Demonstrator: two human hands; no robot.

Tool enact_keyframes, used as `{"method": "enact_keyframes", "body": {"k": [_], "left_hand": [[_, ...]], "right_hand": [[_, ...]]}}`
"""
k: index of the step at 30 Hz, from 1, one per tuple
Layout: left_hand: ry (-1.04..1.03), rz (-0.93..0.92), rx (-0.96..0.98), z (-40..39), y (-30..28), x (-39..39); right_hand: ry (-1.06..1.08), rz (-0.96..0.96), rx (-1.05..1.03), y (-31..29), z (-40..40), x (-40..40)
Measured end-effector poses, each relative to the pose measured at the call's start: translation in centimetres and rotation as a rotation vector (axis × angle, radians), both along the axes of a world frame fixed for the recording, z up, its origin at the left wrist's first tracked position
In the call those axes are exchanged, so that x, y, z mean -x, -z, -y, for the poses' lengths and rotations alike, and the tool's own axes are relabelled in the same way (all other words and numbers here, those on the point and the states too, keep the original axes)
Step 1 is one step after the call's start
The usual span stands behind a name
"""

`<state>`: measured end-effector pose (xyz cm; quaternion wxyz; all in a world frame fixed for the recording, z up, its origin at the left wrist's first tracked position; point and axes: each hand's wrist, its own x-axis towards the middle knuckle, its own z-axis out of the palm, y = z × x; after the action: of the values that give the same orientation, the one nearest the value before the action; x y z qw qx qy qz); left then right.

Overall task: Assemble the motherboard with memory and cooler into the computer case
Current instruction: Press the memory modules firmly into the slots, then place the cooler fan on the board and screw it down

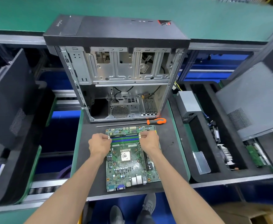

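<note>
At twelve o'clock I see the open metal computer case point(116, 75), ribbed grey steel inside. The flat green motherboard point(129, 159) lies at centre on the dark mat point(169, 143). My left hand point(99, 145) and right hand point(149, 141) pinch the latches of the blue memory slots point(125, 139). An orange-handled screwdriver point(156, 121) lies between case and board.

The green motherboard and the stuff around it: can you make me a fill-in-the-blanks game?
1. The green motherboard lies on a ____ mat.
2. The orange-handled screwdriver lies between the motherboard and the open metal computer ____.
3. Both hands, left and right, are at the ends of the blue memory ____.

Missing words: black; case; slots
</note>
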<state>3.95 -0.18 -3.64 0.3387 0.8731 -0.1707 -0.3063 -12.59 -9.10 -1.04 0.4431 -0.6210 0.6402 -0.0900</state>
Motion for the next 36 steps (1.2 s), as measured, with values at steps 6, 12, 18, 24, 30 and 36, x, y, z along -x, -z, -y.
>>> {"method": "enact_keyframes", "body": {"k": [6,12,18,24,30,36], "left_hand": [[0.03,-0.041,0.024,-0.4,0.2,-0.2],[0.19,0.244,-0.086,0.4,-0.9,0.9],[0.597,0.524,0.095,3.9,-0.9,6.2],[0.97,0.498,0.161,9.1,-1.2,13.2],[1.224,0.503,0.143,12.9,-1.0,19.6],[1.3,0.458,0.116,15.5,-0.2,23.5]], "right_hand": [[-0.02,-0.014,0.011,0.2,0.1,0.1],[-0.09,0.005,0.006,0.0,0.7,1.2],[-0.022,0.066,0.058,-0.6,1.2,3.8],[0.14,0.005,0.172,-1.3,3.9,11.0],[0.415,-0.17,0.27,-0.4,6.7,21.9],[0.454,-0.381,0.205,2.1,8.9,30.7]]}}
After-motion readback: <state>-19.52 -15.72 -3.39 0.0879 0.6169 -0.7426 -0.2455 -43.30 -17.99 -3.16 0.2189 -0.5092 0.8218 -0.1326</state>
